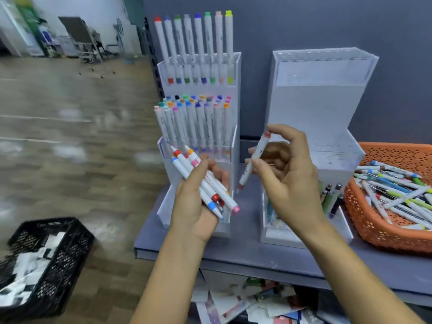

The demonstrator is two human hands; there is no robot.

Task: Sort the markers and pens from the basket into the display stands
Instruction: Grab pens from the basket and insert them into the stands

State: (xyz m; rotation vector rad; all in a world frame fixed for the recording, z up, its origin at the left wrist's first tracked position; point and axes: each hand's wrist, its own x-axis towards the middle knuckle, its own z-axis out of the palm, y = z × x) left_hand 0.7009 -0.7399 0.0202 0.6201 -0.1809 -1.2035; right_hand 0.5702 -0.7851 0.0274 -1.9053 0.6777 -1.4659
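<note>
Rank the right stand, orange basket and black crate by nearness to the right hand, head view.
1. right stand, just behind the right hand
2. orange basket, to its right
3. black crate, far lower left

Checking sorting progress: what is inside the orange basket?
The orange basket holds a loose pile of markers and pens; whatever lies beneath the pile is covered.

I see a dark blue-grey wall (304, 24) straight ahead, behind a grey table (257, 258). To my left, a glossy wood-plank floor (70, 141) stretches back to a white wall (98, 10), where a grey chair (81, 38) stands, blurred. A black lattice crate (63, 265) holding white papers (30, 265) sits on the floor at lower left. Loose sheets (252, 300) lie piled under the table.
</note>
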